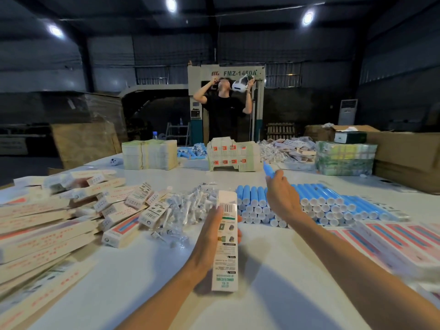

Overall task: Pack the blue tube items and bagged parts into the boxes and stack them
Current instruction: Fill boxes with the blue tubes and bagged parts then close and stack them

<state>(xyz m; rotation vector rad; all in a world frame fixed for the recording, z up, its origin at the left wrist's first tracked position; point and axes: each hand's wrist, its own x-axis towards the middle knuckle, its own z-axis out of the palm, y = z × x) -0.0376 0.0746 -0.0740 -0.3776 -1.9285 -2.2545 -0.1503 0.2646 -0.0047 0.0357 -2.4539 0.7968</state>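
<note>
— What's in the left grip (214, 241)?
— A long white carton (225, 248). It points lengthwise away from the person, with the thumb on its left edge and the fingertips curling round the right edge. The printed face with a barcode is up. I cannot tell whether its near end touches the bench (147, 270).
— And the right grip (282, 196)?
— It's closed round one blue tube (268, 168). The tube sticks out past the fingers, tilted up and to the left, and it's blurred. That hand is raised over the stack of blue tubes (316, 206), to the right of the carton's far end.
— How does the stack lie?
— In rows, several layers deep, on the bench right of centre. The white end caps face the person.
— The bagged parts (190, 210)?
— A loose heap of clear bags with white pieces inside, just left of the carton's far end. It sits between the stack and the heap of boxes (59, 225).
— Those boxes?
— Long white ones with red print, piled untidily across the left of the bench. Some overlap the bags.
— On the right?
— Flat cartons (392, 241) with pink and blue stripes, fanned out near the right forearm.
— Far side?
— Bundles of flat packaging (150, 154) and a smaller pile of tubes (192, 150). Another person (223, 110) stands beyond the bench, with a machine marked FMZ-1450A (239, 73) behind.
</note>
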